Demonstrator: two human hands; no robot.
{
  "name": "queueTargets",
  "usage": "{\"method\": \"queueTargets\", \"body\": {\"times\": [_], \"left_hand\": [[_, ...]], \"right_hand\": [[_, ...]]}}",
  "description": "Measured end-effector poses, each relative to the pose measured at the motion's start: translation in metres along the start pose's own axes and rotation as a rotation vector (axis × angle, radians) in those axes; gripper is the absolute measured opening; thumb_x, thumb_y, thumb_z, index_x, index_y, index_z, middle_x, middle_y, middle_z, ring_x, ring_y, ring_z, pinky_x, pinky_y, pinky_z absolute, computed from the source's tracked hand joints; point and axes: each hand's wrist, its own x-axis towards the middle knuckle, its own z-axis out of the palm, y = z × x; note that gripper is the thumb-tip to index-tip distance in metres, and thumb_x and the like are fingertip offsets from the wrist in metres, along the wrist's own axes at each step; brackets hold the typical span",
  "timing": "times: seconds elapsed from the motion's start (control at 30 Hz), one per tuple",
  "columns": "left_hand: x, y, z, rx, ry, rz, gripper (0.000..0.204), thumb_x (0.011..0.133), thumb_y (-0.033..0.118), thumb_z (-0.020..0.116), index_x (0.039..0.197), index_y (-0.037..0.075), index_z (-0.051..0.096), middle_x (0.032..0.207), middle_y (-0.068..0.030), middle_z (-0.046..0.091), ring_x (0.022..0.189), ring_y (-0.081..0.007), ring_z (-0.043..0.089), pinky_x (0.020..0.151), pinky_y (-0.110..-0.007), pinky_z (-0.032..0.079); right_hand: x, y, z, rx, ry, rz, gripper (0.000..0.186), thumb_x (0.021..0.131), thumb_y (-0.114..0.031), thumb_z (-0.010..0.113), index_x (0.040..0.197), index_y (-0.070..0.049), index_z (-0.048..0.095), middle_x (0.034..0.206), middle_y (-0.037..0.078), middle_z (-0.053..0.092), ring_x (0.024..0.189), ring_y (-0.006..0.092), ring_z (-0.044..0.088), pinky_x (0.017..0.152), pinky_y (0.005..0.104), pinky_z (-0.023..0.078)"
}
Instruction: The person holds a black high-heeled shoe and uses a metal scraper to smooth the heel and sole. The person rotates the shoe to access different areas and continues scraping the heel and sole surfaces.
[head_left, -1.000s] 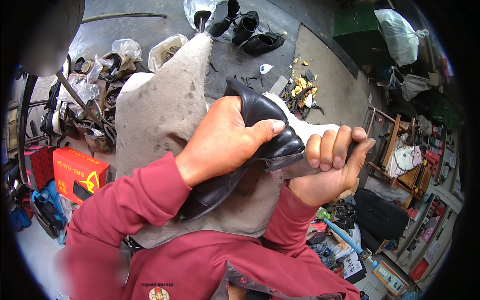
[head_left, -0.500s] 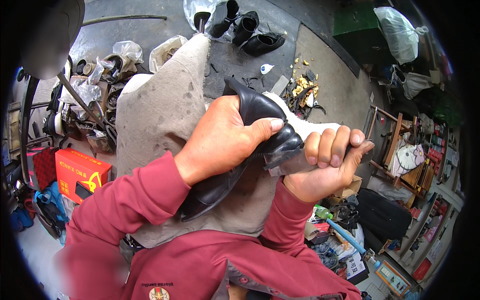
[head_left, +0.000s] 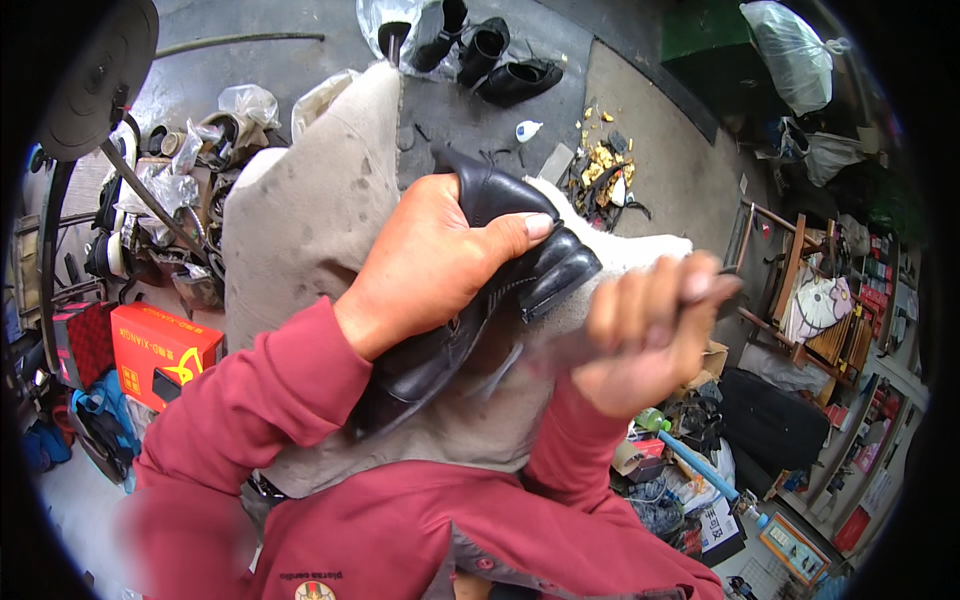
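My left hand is wrapped round a black leather shoe, its thumb pressed along the upper near the heel. The shoe lies tilted across my lap, sole side partly toward my right, with the black heel sticking out. Closed in a fist, my right hand grips a flat-bladed knife, smeared by motion, just below and right of the heel. A thin dark sliver shows beside the shoe, blurred. Under the shoe a stained grey cloth with a white fleecy edge covers my lap.
Black boots stand on the floor ahead, near a pile of scraps. A machine with a round wheel is at upper left, above a red shoe box. Wooden stools and cluttered shelves line the right.
My right hand has pulled the knife slightly down, away from the heel, and is now blurred. A thin sliver has appeared below the heel. My left hand still holds the shoe.
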Motion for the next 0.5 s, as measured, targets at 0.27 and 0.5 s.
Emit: {"method": "queueTargets", "body": {"times": [0.27, 0.5], "left_hand": [[0.0, 0.004, 0.0, 0.044, -0.043, -0.024, 0.018, 0.094, 0.015, 0.071, 0.102, -0.002, 0.073, 0.089, -0.0005, 0.073, 0.08, -0.0061, 0.063, 0.073, -0.025, 0.051], [-0.003, 0.002, -0.003, 0.095, -0.062, -0.02, 0.022, 0.097, 0.018, 0.07, 0.104, -0.002, 0.073, 0.092, -0.0008, 0.073, 0.083, -0.0064, 0.064, 0.077, -0.025, 0.052]], "right_hand": [[-0.013, -0.034, -0.011, -0.015, 0.086, -0.006, 0.034, 0.113, -0.039, 0.035, 0.097, -0.011, 0.047, 0.062, -0.005, 0.032, 0.044, 0.0047, 0.022, 0.038, 0.0225, 0.027], [-0.018, -0.04, -0.012, -0.235, 0.198, 0.091, 0.029, 0.11, -0.03, 0.046, 0.097, -0.005, 0.052, 0.062, -0.002, 0.036, 0.044, 0.0054, 0.028, 0.039, 0.0232, 0.029]]}}
